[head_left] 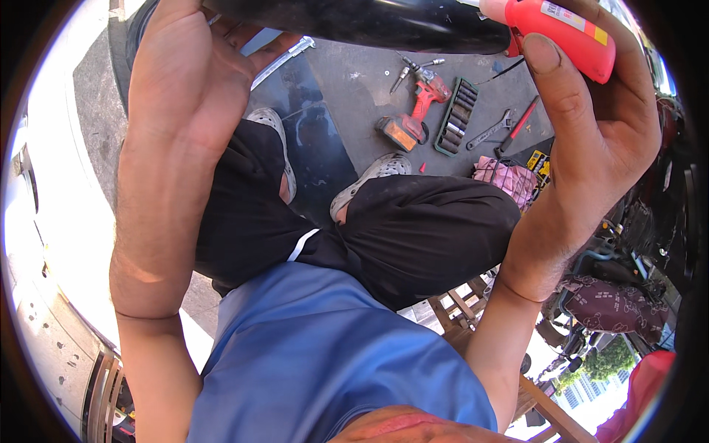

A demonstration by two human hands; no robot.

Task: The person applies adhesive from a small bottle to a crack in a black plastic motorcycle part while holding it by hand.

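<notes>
A glossy black curved part (377,22) crosses the top of the head view, its upper side cut off by the edge. My left hand (188,81) is raised at the upper left, its fingers curled around the left end of that part and partly hidden. In my right hand (591,111), at the upper right, a small red squeeze bottle (565,33) is gripped between thumb and fingers. The bottle lies tilted, its pale nozzle pointing left over the right end of the black part.
On the dark ground beyond my feet lie a red cordless impact wrench (417,111), a green tray of sockets (456,117), an adjustable wrench (490,131) and a red-handled tool (521,125). A wire basket with pink cloth (506,177) stands beside my knee. A wooden seat (461,314) is below.
</notes>
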